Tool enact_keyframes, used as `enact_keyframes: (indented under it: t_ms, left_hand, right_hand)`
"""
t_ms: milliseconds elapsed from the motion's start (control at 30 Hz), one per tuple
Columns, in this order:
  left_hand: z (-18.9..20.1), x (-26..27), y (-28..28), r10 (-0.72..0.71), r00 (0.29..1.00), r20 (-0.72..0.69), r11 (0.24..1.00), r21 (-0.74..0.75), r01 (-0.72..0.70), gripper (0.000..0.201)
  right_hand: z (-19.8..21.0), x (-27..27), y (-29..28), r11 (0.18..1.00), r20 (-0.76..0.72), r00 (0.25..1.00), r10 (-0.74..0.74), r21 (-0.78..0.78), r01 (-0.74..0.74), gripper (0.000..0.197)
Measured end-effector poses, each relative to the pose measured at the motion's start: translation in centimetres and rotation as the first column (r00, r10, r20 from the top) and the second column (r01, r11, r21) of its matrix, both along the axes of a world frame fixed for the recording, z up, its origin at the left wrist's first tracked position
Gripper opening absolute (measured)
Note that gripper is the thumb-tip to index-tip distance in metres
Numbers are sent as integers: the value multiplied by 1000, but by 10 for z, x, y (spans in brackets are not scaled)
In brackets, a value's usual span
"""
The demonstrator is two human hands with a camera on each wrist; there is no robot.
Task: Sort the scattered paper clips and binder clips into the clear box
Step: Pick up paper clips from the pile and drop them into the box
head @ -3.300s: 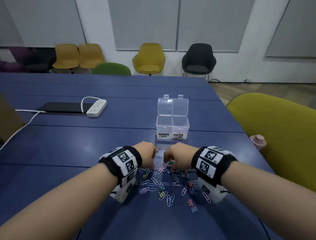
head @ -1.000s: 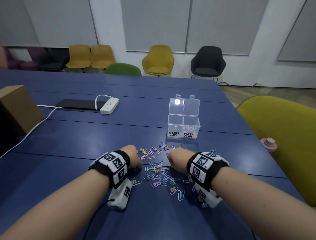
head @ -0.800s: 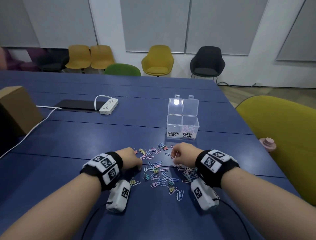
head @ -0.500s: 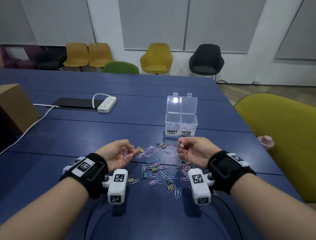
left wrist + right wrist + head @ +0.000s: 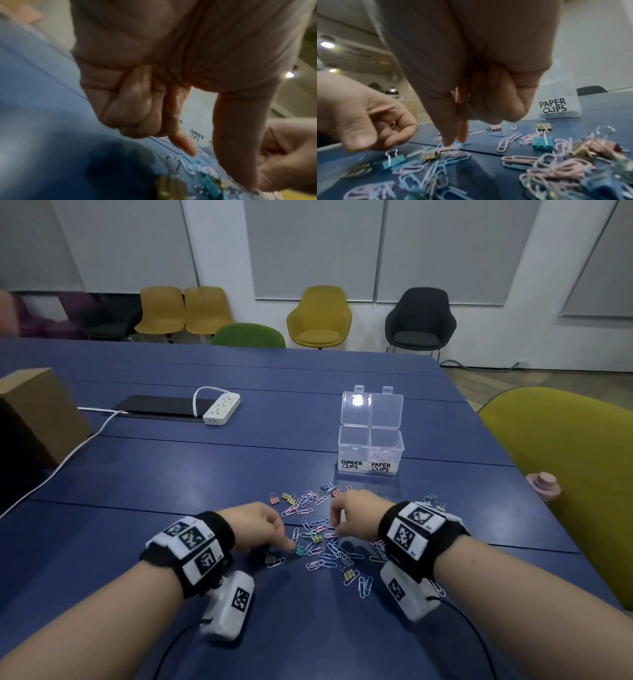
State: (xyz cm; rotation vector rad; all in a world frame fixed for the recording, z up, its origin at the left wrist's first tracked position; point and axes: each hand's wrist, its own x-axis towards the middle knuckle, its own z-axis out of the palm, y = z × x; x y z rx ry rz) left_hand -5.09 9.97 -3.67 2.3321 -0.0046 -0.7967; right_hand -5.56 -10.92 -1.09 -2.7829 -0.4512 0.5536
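Forearms reach in from the near edge of the blue tabletop, both wearing marker-covered wristbands. The left hand is knuckles-up over the near-left side of the scattered clips, its fingers curled; the right wrist view shows a pink paper clip tucked inside its curled fingers, and its index fingertip points down onto the clips. The right hand hovers knuckles-up over the middle of the scatter, thumb and forefinger pointing straight down with their tips together at a pink paper clip on the tabletop; whether they actually grip it cannot be told. The clips lie flat, their long axes pointing every way, with teal, gold and pink binder clips mixed among them. Just beyond stands the clear box, lids upright, its labels "BINDER CLIPS" and "PAPER CLIPS" facing the person; paper clips show in the right compartment. Farther left lies a white power strip.
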Motion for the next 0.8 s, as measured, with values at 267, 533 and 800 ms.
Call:
enact_keyframes:
  t_ms: [267, 533, 800]
  left_hand:
    - [0, -2, -13, -209, 976, 68, 950, 249, 186, 26]
    - [-4, 1, -13, -181, 983, 24, 957, 235, 171, 21]
    - [1, 7, -12, 126, 992, 14, 992, -28, -125, 22]
  right_hand:
    - [-4, 2, 20, 967, 24, 987, 157, -205, -149, 13]
    - [-8, 5, 15, 930, -47, 983, 180, -317, -186, 9]
    - [-15, 2, 4, 923, -105, 983, 148, -344, -175, 10]
